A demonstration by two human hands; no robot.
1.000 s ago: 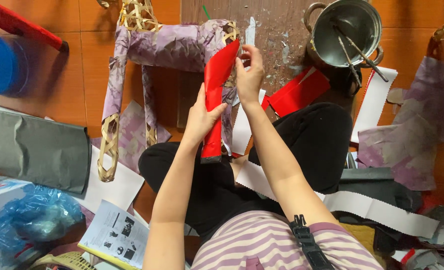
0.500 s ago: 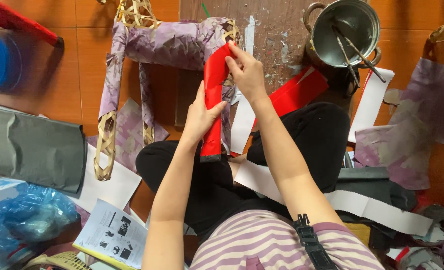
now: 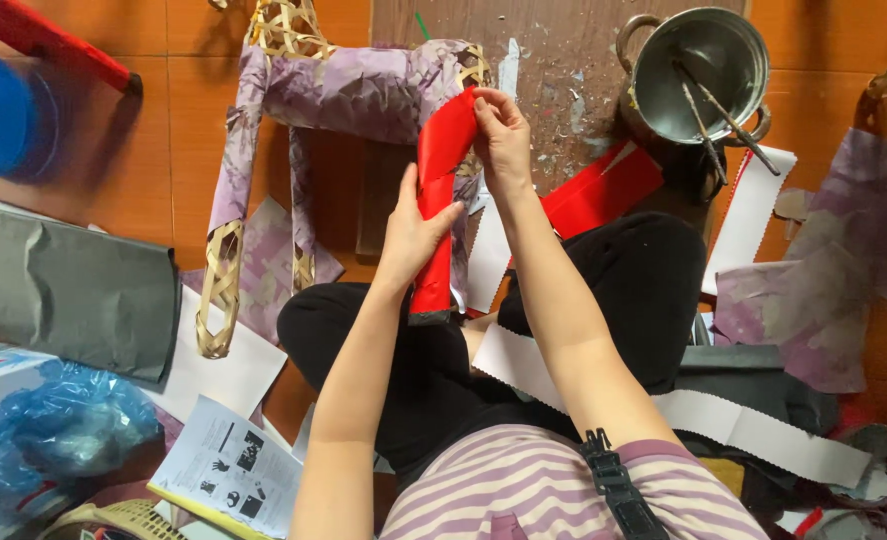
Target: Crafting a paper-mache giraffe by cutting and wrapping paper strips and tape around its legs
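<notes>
- Two hands are working one strip of red paper (image 3: 434,210) in the head view, wrapping it over a leg of the woven bamboo frame (image 3: 294,120), which is already partly covered in purple paper (image 3: 364,90).
- We are pressing the left hand (image 3: 414,235) flat against the strip's middle, thumb on one side, fingers curling round the other, so it is clamped on the strip and the leg behind it.
- We are pinching the right hand (image 3: 501,135) shut on the strip's top edge, just where it is meeting the purple covering.
- Strip is running upright between both hands; its lower end is hanging free above our lap.
- Risk, as we are judging it: thin paper could crease or tear at the pinched top if we pull too hard; if the left palm slips, the strip could skew off the leg.
- Metal pot (image 3: 699,75) with sticks is sitting well apart, to the right.
</notes>
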